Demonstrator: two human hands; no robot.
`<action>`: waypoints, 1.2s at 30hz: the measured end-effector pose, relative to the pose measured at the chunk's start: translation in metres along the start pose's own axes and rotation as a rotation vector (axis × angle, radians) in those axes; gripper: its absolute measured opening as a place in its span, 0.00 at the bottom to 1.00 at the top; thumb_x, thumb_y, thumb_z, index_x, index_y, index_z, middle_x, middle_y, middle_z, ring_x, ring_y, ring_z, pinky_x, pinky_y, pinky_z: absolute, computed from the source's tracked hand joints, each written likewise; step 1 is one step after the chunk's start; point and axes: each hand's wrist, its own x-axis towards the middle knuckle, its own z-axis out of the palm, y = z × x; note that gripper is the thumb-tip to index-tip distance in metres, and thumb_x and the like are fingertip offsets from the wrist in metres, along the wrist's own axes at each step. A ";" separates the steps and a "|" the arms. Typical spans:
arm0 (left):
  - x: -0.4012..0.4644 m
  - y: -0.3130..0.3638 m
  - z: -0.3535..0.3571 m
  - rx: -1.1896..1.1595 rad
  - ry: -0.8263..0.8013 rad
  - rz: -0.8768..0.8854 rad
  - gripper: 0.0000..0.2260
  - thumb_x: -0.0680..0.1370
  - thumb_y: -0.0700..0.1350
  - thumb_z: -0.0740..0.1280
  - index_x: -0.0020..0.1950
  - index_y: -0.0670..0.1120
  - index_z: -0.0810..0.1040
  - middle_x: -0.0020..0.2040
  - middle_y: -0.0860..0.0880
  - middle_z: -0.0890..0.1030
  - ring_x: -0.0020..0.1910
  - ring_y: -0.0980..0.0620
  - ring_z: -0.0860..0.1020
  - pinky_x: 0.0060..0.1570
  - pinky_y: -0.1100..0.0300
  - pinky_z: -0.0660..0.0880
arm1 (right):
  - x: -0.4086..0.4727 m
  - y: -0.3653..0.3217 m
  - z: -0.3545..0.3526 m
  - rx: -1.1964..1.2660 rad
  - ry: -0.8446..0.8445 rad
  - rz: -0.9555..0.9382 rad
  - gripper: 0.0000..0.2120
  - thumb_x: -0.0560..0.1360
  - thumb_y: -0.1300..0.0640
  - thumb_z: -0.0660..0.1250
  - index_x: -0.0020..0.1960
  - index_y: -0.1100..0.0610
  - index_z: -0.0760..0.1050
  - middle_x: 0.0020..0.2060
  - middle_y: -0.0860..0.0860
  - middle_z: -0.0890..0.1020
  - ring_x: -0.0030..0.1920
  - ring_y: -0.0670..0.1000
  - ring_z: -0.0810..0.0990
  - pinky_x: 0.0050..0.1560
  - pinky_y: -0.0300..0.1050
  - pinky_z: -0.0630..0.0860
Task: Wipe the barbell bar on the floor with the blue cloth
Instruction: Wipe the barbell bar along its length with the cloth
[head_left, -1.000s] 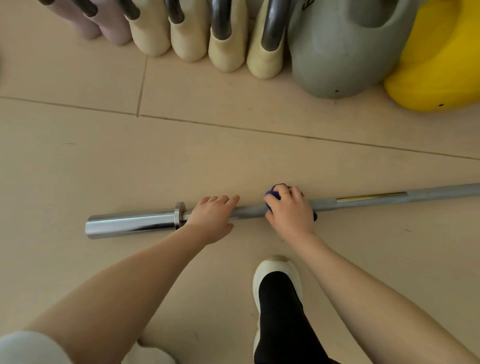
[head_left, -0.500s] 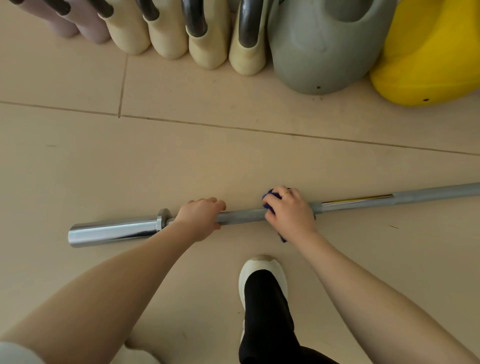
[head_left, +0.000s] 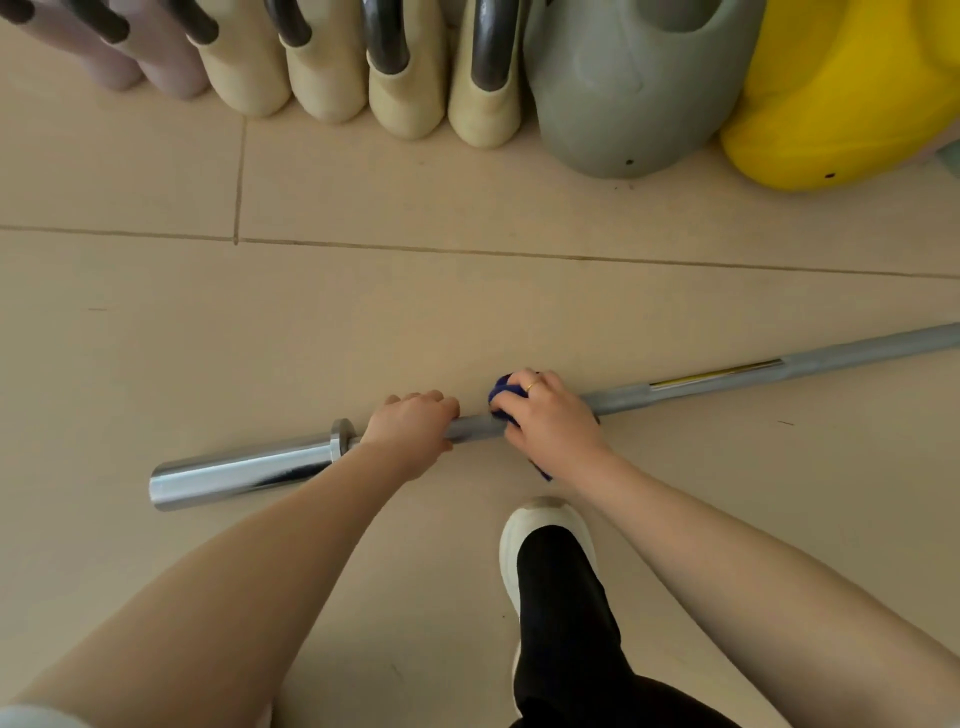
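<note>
A long grey barbell bar (head_left: 675, 387) lies on the beige floor, its shiny chrome sleeve (head_left: 239, 475) pointing left. My left hand (head_left: 410, 428) grips the shaft just right of the collar, fingers curled over it. Close beside it, my right hand (head_left: 550, 423) holds the blue cloth (head_left: 501, 395) wrapped round the bar; only small blue parts show past the fingers and under the wrist. A short stretch of bare shaft separates the two hands.
A row of cream and pink kettlebells (head_left: 322, 62) stands along the far side, then a large grey one (head_left: 623, 88) and a yellow one (head_left: 852, 93). My white shoe with a black legging (head_left: 550, 551) is planted just behind the bar.
My left hand went from lying flat on the shaft to gripping it. The bar's right end has swung farther away, so the bar lies more slanted. The right hand stays on the cloth.
</note>
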 end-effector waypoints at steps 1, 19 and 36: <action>-0.004 -0.003 0.001 0.065 0.038 0.042 0.15 0.79 0.46 0.61 0.65 0.48 0.67 0.61 0.47 0.73 0.60 0.46 0.72 0.58 0.55 0.66 | 0.000 0.013 -0.004 -0.059 -0.011 0.059 0.07 0.59 0.63 0.74 0.36 0.59 0.79 0.38 0.58 0.79 0.36 0.61 0.77 0.30 0.46 0.74; -0.052 -0.086 0.024 -0.017 -0.009 -0.025 0.35 0.67 0.61 0.71 0.69 0.48 0.66 0.69 0.50 0.69 0.69 0.49 0.65 0.71 0.55 0.55 | 0.021 -0.088 0.012 -0.298 -0.001 0.099 0.12 0.54 0.60 0.77 0.31 0.60 0.76 0.29 0.58 0.77 0.26 0.59 0.77 0.21 0.46 0.73; -0.054 -0.086 0.024 0.031 0.012 0.093 0.36 0.68 0.62 0.70 0.70 0.48 0.62 0.62 0.49 0.76 0.65 0.47 0.69 0.68 0.54 0.59 | 0.015 -0.125 0.017 -0.288 -0.116 0.019 0.12 0.49 0.60 0.78 0.28 0.58 0.77 0.32 0.57 0.77 0.27 0.58 0.76 0.22 0.40 0.68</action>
